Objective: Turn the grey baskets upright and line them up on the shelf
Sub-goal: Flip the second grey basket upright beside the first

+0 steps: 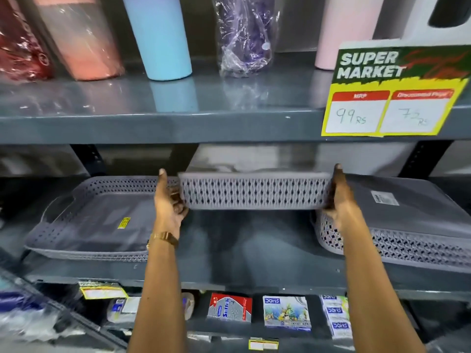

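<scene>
Grey baskets, three on the middle shelf (229, 250). Centre basket (254, 193): clamped at its short ends by my left hand (169, 200) and right hand (340, 200), lifted clear. Left basket (94, 215) upright; right basket (407, 220) inverted. I would set it down level, fronts aligned.

Grey diamond-lattice baskets (254, 193) on a dark grey shelf (229, 253); yellow-green-red price sign (392, 93).

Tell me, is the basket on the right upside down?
Yes, upside down. The right basket shows its flat solid bottom facing up with a sticker on it, and its rim sits down on the shelf.
</scene>
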The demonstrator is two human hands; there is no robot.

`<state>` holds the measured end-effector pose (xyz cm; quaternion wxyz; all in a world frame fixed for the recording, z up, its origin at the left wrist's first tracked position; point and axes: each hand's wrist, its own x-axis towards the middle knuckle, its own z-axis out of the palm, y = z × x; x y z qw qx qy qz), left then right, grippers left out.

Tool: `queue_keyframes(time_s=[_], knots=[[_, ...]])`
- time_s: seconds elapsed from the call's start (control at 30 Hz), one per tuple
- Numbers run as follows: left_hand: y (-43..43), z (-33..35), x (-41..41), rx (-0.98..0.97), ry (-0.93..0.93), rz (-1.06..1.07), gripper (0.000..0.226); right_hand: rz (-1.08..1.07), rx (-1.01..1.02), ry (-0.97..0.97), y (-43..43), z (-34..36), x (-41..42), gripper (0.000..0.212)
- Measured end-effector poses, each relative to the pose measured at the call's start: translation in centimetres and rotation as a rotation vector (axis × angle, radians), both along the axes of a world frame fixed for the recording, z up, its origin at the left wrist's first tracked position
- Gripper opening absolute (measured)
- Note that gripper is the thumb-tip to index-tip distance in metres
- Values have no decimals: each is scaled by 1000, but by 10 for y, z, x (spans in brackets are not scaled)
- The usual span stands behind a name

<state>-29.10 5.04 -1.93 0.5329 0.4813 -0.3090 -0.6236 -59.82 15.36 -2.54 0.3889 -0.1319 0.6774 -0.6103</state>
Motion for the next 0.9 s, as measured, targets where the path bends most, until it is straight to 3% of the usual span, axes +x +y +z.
queue_keyframes(time_s=[0.07, 0.1, 0.2, 0.23, 0.33, 0.43, 0.47, 0.6, 0.7, 0.83, 0.9], knots=[[-4, -7, 7, 61, -115, -115, 42, 98, 174, 103, 3, -4, -5, 66], [-5, -9, 8, 72, -257, -168, 36, 146, 253, 217, 4, -3, -4, 57], [-2, -17, 10, 2, -962, -212, 23, 210, 417, 629, 8, -4, 4, 32], [1, -19, 10, -36, -1118, -191, 19, 209, 448, 709, 11, -6, 8, 27], [15, -17, 7, -71, -1354, -143, 28, 213, 516, 859, 18, -9, 20, 11], [32, -12, 5, -67, -1511, -182, 28, 279, 575, 920, 26, -7, 30, 35], [37, -10, 5, -69, -1548, -183, 28, 287, 588, 899, 29, -6, 31, 36], [55, -1, 2, -153, -1627, -97, 25, 216, 487, 746, 44, -7, 24, 9], [66, 8, -15, -347, -1611, -7, 23, 133, 311, 652, 69, -5, 7, 19], [89, 25, -73, -644, -1444, -95, 18, -19, 237, 768, 115, 16, -29, 20], [105, 28, -117, -675, -1185, -220, 17, -111, 293, 852, 132, 25, -59, 26]])
